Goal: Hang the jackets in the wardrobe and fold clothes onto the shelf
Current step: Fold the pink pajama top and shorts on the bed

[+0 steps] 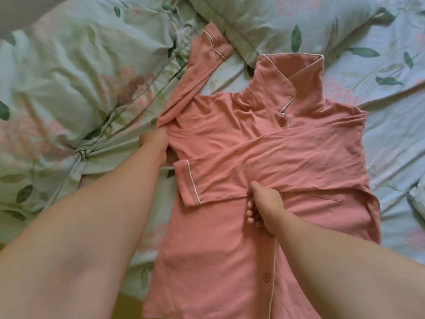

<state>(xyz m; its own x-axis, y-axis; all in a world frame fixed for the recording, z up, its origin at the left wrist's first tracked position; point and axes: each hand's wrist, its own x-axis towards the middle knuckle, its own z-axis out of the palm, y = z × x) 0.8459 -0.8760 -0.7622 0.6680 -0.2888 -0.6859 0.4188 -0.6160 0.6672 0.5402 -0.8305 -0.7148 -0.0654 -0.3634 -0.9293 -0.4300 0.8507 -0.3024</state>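
Observation:
A pink pyjama shirt (232,245) with white piping and buttons lies flat on the bed, collar pointing away from me. One sleeve (264,157) is folded across the chest, its cuff toward the left. The other sleeve (200,72) stretches up and to the left. My left hand (154,143) is closed on the fabric at the shirt's left shoulder, where that sleeve begins. My right hand (264,206) presses on the middle of the shirt just under the folded sleeve, fingers curled against the cloth.
The bed is covered with a pale green and blue floral sheet (395,143). A rumpled duvet (69,88) lies bunched at the left. A pillow (276,21) rests beyond the collar. The bed's near edge shows at the bottom left.

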